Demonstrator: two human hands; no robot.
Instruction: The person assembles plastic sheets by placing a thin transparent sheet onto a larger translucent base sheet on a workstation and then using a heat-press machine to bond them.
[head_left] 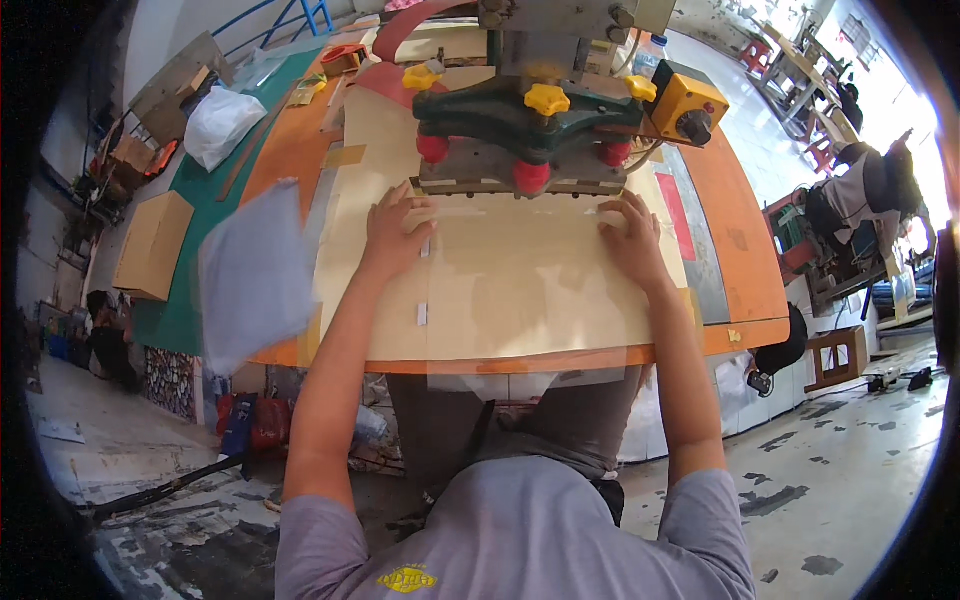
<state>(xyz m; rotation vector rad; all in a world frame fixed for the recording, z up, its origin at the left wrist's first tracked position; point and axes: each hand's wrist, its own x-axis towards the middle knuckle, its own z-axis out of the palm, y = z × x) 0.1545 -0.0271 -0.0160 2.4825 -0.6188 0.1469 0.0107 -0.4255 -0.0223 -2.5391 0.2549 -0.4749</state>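
Note:
A cream work board (370, 320) lies before me, with a clear plastic sheet (530, 300) flat on it and hanging a little over the front edge. My left hand (397, 235) rests near the sheet's far left side, fingers stretched toward the press and thumb apart. At the far right side my right hand (632, 238) lies in a like pose, fingertips close to the press's lower edge. The heat press (520, 165) has a dark green frame, yellow knobs and red round parts. Its metal bar sits just beyond both hands. Whether the fingertips pinch the sheet's edge is hard to see.
Left of the board is a pile of translucent sheets (255, 280). Farther left are a cardboard box (155, 245) and a white plastic bag (222, 127) on a green mat (190, 320). A yellow control box (690, 105) hangs beside the press. Another person (870, 195) is at far right.

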